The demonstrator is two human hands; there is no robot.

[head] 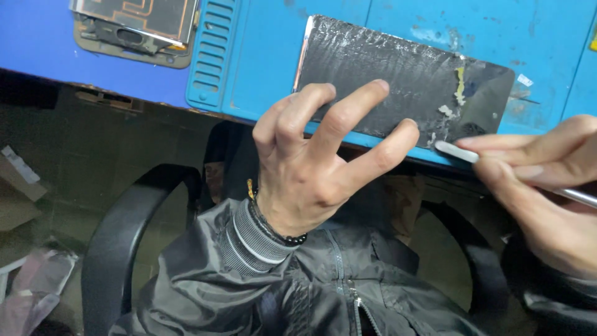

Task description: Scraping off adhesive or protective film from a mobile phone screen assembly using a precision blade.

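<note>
A black phone panel [398,78], smeared with whitish glue residue, lies on a blue work mat [267,74] at the table's near edge. My left hand [311,162] rests its spread fingers on the panel's near edge, pressing it down. My right hand [547,180] grips a thin metal scraper [457,151] whose flat pale tip touches the panel's near right corner. A beaded bracelet and a grey-cuffed dark jacket sleeve show at my left wrist.
A second opened phone frame [134,28] with copper-coloured traces lies at the top left on the blue table. Below the table edge are black chair armrests [118,236], my zipped jacket and a dim floor with scraps at the left.
</note>
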